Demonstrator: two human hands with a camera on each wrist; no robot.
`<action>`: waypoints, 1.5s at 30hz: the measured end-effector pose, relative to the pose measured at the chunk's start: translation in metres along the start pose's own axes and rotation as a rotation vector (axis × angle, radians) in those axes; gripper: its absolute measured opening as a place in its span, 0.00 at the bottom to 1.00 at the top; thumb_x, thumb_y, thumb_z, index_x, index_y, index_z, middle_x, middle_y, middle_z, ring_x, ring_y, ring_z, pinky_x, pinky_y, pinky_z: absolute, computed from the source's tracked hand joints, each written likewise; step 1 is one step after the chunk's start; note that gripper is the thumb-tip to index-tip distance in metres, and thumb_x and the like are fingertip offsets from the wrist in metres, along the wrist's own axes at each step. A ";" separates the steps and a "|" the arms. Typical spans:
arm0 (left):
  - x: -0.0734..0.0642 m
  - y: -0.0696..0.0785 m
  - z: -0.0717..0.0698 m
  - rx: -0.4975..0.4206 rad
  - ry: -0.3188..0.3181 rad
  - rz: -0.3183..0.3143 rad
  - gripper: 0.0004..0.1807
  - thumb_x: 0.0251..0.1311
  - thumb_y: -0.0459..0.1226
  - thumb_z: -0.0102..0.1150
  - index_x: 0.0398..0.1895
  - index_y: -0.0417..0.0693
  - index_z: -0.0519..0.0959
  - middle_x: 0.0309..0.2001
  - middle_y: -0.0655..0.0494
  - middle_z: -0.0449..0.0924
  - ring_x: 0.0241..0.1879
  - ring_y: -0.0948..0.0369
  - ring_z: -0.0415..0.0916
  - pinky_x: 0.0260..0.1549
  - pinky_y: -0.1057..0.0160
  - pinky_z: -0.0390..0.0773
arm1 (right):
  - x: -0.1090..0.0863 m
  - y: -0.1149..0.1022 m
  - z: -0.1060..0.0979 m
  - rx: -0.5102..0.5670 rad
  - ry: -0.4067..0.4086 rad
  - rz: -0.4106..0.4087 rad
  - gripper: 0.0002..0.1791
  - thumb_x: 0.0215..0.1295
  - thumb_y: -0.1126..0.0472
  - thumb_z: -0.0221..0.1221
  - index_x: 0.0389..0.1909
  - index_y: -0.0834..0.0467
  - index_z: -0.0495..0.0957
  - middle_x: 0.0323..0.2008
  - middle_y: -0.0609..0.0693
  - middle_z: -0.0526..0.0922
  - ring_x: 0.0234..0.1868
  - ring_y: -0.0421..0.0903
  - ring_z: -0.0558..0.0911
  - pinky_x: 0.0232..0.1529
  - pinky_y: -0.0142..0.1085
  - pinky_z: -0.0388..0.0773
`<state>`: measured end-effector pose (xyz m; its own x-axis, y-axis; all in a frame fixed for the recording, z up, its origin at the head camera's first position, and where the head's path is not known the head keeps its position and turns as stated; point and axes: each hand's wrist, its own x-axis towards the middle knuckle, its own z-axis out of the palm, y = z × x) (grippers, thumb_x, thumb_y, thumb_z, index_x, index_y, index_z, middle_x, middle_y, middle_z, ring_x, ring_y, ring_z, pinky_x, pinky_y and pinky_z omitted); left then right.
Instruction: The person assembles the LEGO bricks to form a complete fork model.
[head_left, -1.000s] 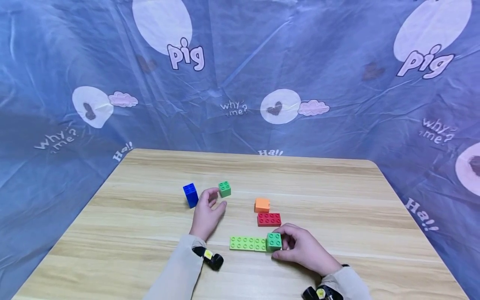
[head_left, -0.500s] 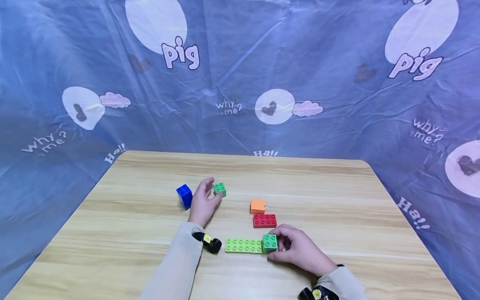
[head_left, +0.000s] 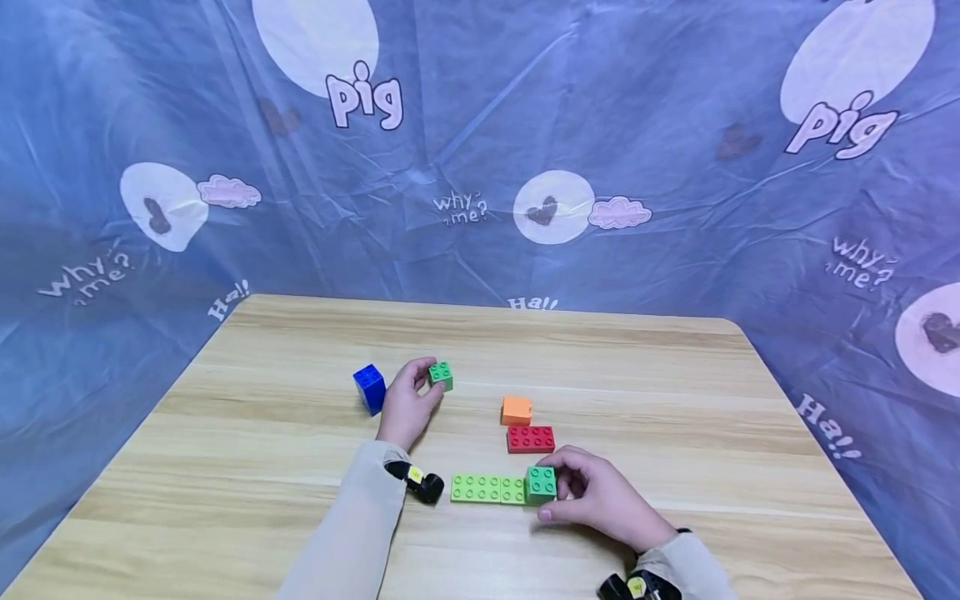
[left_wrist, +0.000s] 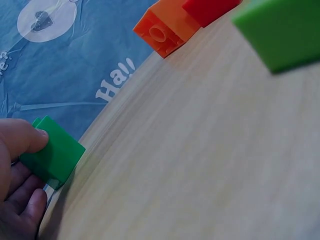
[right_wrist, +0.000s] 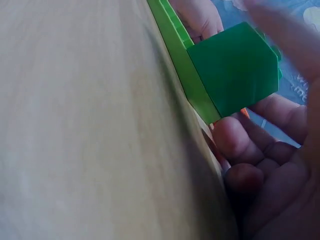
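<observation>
In the head view my left hand [head_left: 408,406] is at the back left, its thumb and fingers pinching a small green brick [head_left: 441,376]. The left wrist view shows the thumb pressed on one face of that brick [left_wrist: 55,152] and fingertips behind it. My right hand [head_left: 603,496] rests loosely bent around a darker green brick [head_left: 541,484], which sits on the right end of a row of light green plates [head_left: 487,489]. In the right wrist view the blurred thumb [right_wrist: 285,35] stands apart from the brick [right_wrist: 235,70]; bent fingers lie close to its edge.
A tall blue brick [head_left: 370,389] stands just left of my left hand. Behind the plates are a red brick [head_left: 531,439] and an orange brick [head_left: 516,410]. All lie on a wood-grain table [head_left: 637,375], with a blue printed cloth [head_left: 465,150] behind it.
My left hand has reached the small green brick, and its fingers have come together on it. The right hand stays beside the darker green brick, its thumb slightly farther off. The view shifted a little.
</observation>
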<state>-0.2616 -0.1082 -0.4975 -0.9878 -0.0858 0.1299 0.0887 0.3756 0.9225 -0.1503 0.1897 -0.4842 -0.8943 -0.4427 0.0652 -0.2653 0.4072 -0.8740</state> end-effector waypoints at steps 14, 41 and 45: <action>0.000 -0.001 0.000 -0.004 -0.016 0.000 0.25 0.62 0.34 0.67 0.62 0.44 0.75 0.61 0.45 0.77 0.62 0.48 0.75 0.64 0.54 0.72 | 0.005 0.006 0.003 0.285 0.402 0.033 0.07 0.72 0.68 0.56 0.37 0.69 0.79 0.18 0.60 0.72 0.17 0.47 0.71 0.18 0.36 0.72; -0.026 0.002 -0.010 -0.061 -0.113 -0.024 0.25 0.62 0.31 0.67 0.62 0.43 0.75 0.57 0.46 0.79 0.57 0.52 0.79 0.55 0.65 0.78 | 0.079 0.020 -0.008 -0.032 0.235 0.162 0.26 0.59 0.56 0.72 0.58 0.57 0.80 0.52 0.51 0.84 0.53 0.50 0.80 0.60 0.49 0.74; -0.039 0.001 -0.016 -0.075 -0.139 -0.024 0.24 0.62 0.30 0.66 0.62 0.44 0.75 0.56 0.47 0.79 0.57 0.52 0.79 0.55 0.66 0.78 | 0.082 0.018 -0.007 -0.064 0.219 0.155 0.26 0.60 0.57 0.70 0.59 0.56 0.80 0.52 0.51 0.84 0.54 0.50 0.80 0.61 0.49 0.73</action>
<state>-0.2206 -0.1195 -0.4958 -0.9975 0.0363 0.0610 0.0692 0.3044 0.9500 -0.2310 0.1666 -0.4914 -0.9808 -0.1903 0.0419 -0.1350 0.5090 -0.8501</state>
